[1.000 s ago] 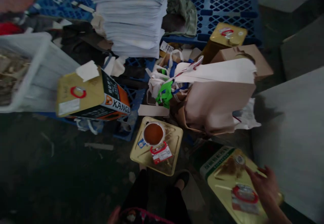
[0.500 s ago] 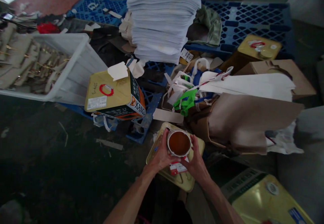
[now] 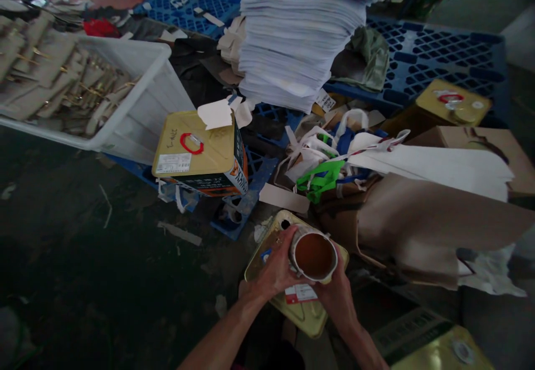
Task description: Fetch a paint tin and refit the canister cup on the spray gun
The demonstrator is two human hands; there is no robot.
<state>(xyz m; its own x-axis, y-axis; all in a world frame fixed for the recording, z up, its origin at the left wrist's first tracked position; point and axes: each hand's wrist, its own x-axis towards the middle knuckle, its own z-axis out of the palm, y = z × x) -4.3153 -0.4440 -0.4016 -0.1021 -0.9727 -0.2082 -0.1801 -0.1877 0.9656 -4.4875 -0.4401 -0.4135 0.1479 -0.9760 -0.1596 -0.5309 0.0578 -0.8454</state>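
Note:
Between my two hands is a round pot (image 3: 315,255) with a crusted, whitish rim and brownish-orange content inside. My left hand (image 3: 279,264) wraps around its left side, fingers closed against the wall. On the opposite side my right hand (image 3: 337,289) grips it, partly hidden under the pot. Directly below stands a yellow metal can (image 3: 307,317) with a dark round opening at its far corner. A red and white label (image 3: 301,293) lies on the can's top, partly covered by my hands.
Left stands another yellow can (image 3: 217,150) with a red handle, near a white crate (image 3: 154,74) of beige pieces. A tall paper stack (image 3: 292,41) rises behind. Right are a cardboard box (image 3: 397,236) with straps and scraps, and a can (image 3: 447,350) at the lower right.
Both hands and the pot have shifted right and slightly down in view, and the pot looks a little larger. The surroundings have shifted too, as the camera turned.

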